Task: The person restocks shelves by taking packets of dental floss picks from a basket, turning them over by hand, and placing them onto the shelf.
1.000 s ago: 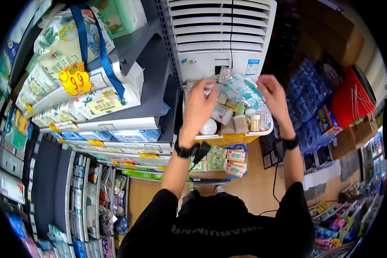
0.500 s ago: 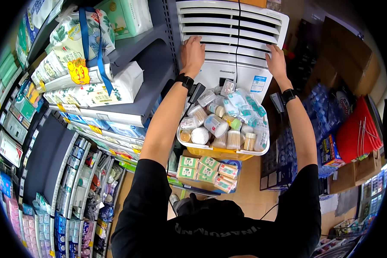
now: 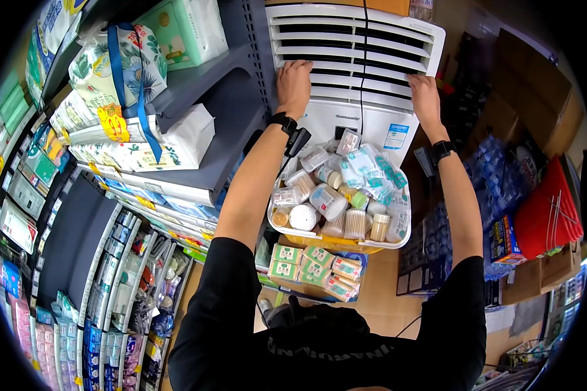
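Note:
A white appliance [image 3: 346, 117] with horizontal louvres stands upright in front of me. My left hand [image 3: 294, 86] is at the left side of its louvres, fingers bent over the slats. At the right edge of the louvres, my right hand [image 3: 425, 99] has its fingertips curled at the frame. Below the louvres, against the appliance, a white and yellow basket [image 3: 398, 238] is full of clear tubs of cotton swabs [image 3: 328, 201] and teal-and-white packets [image 3: 372, 171]. Under the basket, green and pink packs [image 3: 316, 264] lie in a box.
Grey shelving [image 3: 225, 124] with tissue packs [image 3: 189, 140] stands at the left. A black cable [image 3: 364, 65] hangs down over the louvres. On the right are a red bin [image 3: 548, 215], cardboard boxes [image 3: 528, 78] and blue-wrapped goods [image 3: 496, 173].
Both hands have left the basket and moved up and outward to the louvres. Over the last half second they stay there while the view shifts slightly.

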